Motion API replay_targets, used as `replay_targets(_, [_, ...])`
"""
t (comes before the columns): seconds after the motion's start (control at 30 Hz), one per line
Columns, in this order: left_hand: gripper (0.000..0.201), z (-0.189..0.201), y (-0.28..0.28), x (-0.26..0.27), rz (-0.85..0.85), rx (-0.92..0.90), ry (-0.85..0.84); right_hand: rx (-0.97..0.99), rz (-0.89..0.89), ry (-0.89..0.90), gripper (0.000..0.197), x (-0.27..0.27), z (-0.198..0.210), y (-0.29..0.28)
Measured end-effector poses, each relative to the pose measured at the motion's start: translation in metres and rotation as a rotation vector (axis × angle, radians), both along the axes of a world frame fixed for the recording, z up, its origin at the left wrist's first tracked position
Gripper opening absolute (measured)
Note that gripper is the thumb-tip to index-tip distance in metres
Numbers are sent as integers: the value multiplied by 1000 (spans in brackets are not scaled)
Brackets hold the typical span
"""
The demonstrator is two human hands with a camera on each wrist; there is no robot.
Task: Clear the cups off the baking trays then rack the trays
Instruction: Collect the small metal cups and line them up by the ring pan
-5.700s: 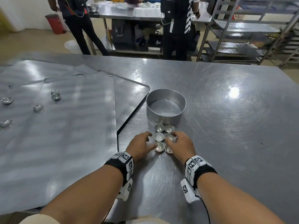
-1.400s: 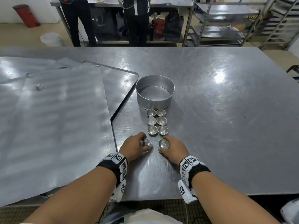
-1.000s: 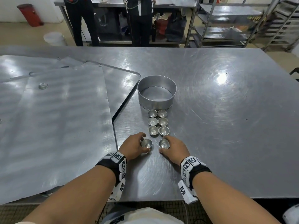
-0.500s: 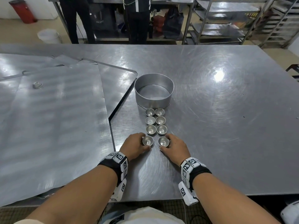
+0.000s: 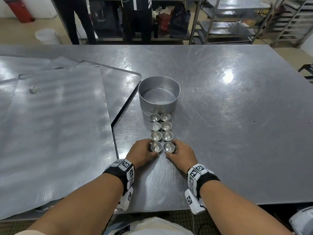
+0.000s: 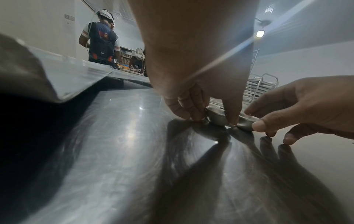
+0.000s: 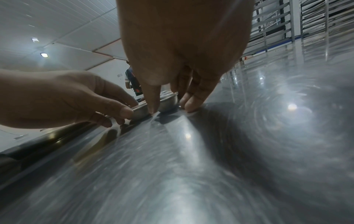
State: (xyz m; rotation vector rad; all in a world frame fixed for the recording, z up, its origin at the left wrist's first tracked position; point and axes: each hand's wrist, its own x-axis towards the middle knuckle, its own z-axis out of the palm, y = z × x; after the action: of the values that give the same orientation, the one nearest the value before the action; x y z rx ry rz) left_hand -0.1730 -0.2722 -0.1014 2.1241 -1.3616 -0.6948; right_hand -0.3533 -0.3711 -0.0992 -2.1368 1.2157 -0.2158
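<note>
Your left hand (image 5: 144,152) and right hand (image 5: 180,152) each pinch a cup (image 5: 156,146), seemingly to extend the paired rows on the desk (image 5: 237,133).

Steel kitchen, seen from my rig feed.
I look over a wide brushed-steel bench (image 5: 220,116) with a ceiling-light glare on it. Beyond it stand 2 people (image 5: 135,19) at another steel counter (image 5: 118,39), a red bin (image 5: 18,9), a white bucket (image 5: 48,36), metal shelving racks (image 5: 228,22) and a tan floor (image 5: 25,31).
</note>
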Motion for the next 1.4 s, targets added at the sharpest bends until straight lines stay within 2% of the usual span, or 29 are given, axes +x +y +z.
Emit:
replay_targets(0.13, [28,1,0,-1,2,21,-1,9,-2,-9,30,0,3,0])
replay_targets(0.3, [31,-1,1,1,4,20,12,33,-1,-2,41,-3,7,0])
replay_targets(0.4, [43,4,2,3,17,39,8,9,-27,-2,46,-3,11,-2])
replay_targets(0.53, [63,15,7,12,64,48,-15,-80,-49,-31,36,11,26,-6])
replay_targets(0.6, [64,23,13,22,84,30,-24,-120,-10,-66,30,31,38,-7])
replay_targets(0.77, [47,54,41,65,152,-16,-87,-170,130,-176,31,108,75,5])
replay_targets(0.93, [44,75,94,135,319,-39,-94,-162,340,-143,34,197,101,41])
replay_targets(1.17, [37,79,219,261,607,-6,-83,-59,601,-88,33,343,110,138])
replay_targets(1.4, [24,64,354,394,849,52,-95,-26,785,-1,35,496,96,241])
